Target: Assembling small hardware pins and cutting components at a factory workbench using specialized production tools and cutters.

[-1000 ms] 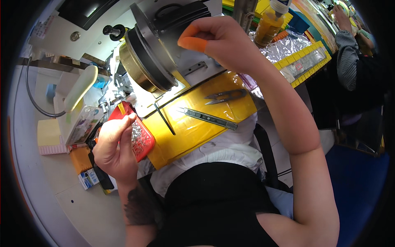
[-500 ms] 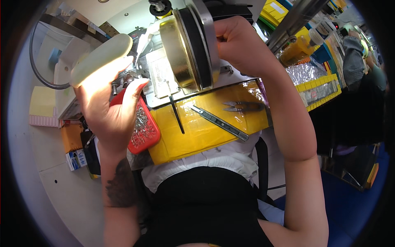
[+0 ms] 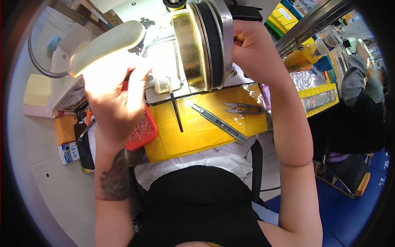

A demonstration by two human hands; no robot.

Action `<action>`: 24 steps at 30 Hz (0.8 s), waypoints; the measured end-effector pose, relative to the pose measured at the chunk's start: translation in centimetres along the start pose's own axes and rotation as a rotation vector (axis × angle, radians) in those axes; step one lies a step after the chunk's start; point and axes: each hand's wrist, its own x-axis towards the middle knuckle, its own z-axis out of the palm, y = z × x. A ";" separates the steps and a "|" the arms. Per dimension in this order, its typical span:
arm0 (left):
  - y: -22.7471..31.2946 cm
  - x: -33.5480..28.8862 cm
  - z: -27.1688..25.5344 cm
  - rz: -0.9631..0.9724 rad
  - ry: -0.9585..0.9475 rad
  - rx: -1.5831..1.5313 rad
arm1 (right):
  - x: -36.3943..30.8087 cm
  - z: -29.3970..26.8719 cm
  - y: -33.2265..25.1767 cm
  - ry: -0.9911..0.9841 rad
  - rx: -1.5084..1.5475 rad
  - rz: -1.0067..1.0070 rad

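Observation:
Under the pale oblong lamp head [image 3: 107, 47], my left hand [image 3: 113, 88] is raised, its thumb and fingers bent close together. Glare washes out the fingertips, so anything between them is hidden. My right hand [image 3: 257, 43] is curled closed beside the silver rim [image 3: 225, 45] of a machine with a brass-coloured drum [image 3: 190, 51] and a black band. What its fingers grip is hidden. Below my left hand, a red tray [image 3: 146, 131] holds many small metal pieces, partly covered by the hand.
On the yellow work surface [image 3: 164, 144] lie a thin black-handled tool [image 3: 177, 113], a utility knife [image 3: 218, 122] and thread snips [image 3: 245, 108]. A bottle of yellow liquid [image 3: 302, 55] stands at the right behind a metal pole [image 3: 312, 22]. Another person's sleeve [image 3: 354, 80] shows at far right.
My left thumb has come up nearer the fingers, deeper into the glare, and the hand covers more of the red tray. My right hand stays curled at the rim. The whole view has shifted slightly.

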 end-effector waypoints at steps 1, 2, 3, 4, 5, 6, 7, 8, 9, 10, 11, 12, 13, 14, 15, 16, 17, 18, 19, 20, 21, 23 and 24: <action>-0.2 -0.2 -0.5 0.021 0.004 0.057 | -0.3 0.1 -0.3 0.068 -0.074 -0.018; -0.4 -0.5 -0.9 0.041 0.008 0.115 | -0.7 0.1 -0.6 0.064 -0.081 -0.018; -0.8 -1.2 -1.2 0.037 0.011 0.117 | -1.2 0.3 -1.1 0.121 -0.046 -0.016; -1.3 -2.0 -1.5 -0.067 0.041 0.030 | -1.4 0.4 -1.4 0.179 -0.011 -0.014; -1.7 -2.6 -1.8 -0.170 0.070 -0.058 | -1.5 0.5 -1.4 0.175 -0.011 -0.016; -1.9 -2.9 -2.4 -0.209 0.008 -0.046 | -1.6 0.7 -1.2 0.203 -0.018 -0.065; -2.4 -3.2 -2.6 -0.211 0.007 -0.044 | -1.7 1.0 -1.0 0.231 -0.025 -0.115; -3.0 -3.4 -2.7 -0.228 -0.007 -0.018 | -1.6 1.3 -0.7 0.236 -0.031 -0.146; -3.4 -3.4 -2.8 -0.245 -0.017 0.006 | -1.4 1.6 -0.6 0.234 -0.033 -0.147; -3.8 -3.2 -2.7 -0.240 -0.024 0.031 | -1.3 2.1 -0.5 0.257 0.043 -0.180; -3.9 -3.0 -2.8 -0.240 -0.022 0.031 | -1.1 2.4 -0.5 0.280 0.120 -0.213; -3.9 -2.8 -2.8 -0.286 -0.054 0.025 | -1.1 2.5 -0.5 0.278 0.120 -0.213; -3.9 -2.7 -2.8 -0.332 -0.087 0.018 | -1.2 2.6 -0.7 0.277 0.112 -0.185; -3.8 -2.6 -3.0 -0.376 -0.107 -0.002 | -1.4 2.6 -0.7 0.275 0.105 -0.156; -3.9 -2.8 -3.2 -0.377 -0.108 -0.003 | -1.6 2.4 -0.8 0.275 0.104 -0.155; -4.0 -3.1 -3.5 -0.469 -0.166 -0.085 | -1.9 2.0 -0.8 0.288 0.012 -0.092; -4.2 -3.4 -3.6 -0.560 -0.225 -0.168 | -2.2 1.6 -0.9 0.300 -0.080 -0.028; -4.9 -3.7 -3.8 -0.562 -0.224 -0.168 | -2.4 1.5 -1.2 0.298 -0.079 -0.028; -5.6 -4.2 -3.7 -0.631 -0.288 -0.305 | -2.7 1.3 -1.5 0.320 -0.128 -0.009; -6.0 -4.9 -3.3 -0.697 -0.352 -0.447 | -2.9 1.1 -1.7 0.342 -0.181 0.010; -6.4 -5.9 -2.4 -0.694 -0.349 -0.466 | -3.1 1.3 -1.9 0.343 -0.199 0.013; -6.6 -7.6 0.8 -0.794 -0.063 -0.760 | -3.2 1.5 -1.8 0.479 -0.022 -0.205; -7.0 -6.9 0.1 -0.792 -0.290 -0.732 | -3.2 1.0 -1.2 0.543 -0.123 -0.282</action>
